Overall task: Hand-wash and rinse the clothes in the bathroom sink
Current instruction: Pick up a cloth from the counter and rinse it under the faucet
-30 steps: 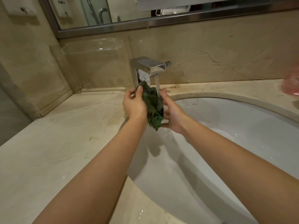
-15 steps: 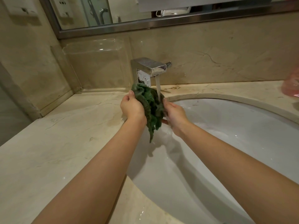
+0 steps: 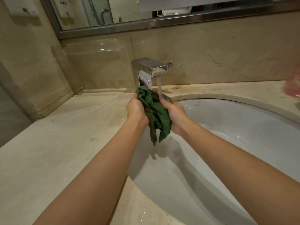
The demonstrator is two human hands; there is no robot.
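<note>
A wet dark green cloth (image 3: 156,114) hangs bunched between my two hands over the left end of the white sink (image 3: 227,143). My left hand (image 3: 136,109) grips its left side near the top. My right hand (image 3: 174,115) grips its right side, fingers curled into the fabric. A chrome square faucet (image 3: 151,69) stands just behind, and its stream of water (image 3: 159,86) falls onto the top of the cloth beside my right hand. The cloth's lower ends dangle free above the basin.
A beige marble counter (image 3: 65,143) surrounds the sink, with a clear plastic tray (image 3: 99,65) leaning on the back wall at the left. A pink object (image 3: 292,88) sits at the right edge. A mirror (image 3: 146,12) runs along the wall above.
The cloth was a tight wad between my palms a second ago. It has loosened and hangs longer, and my hands have shifted slightly lower and closer to the stream.
</note>
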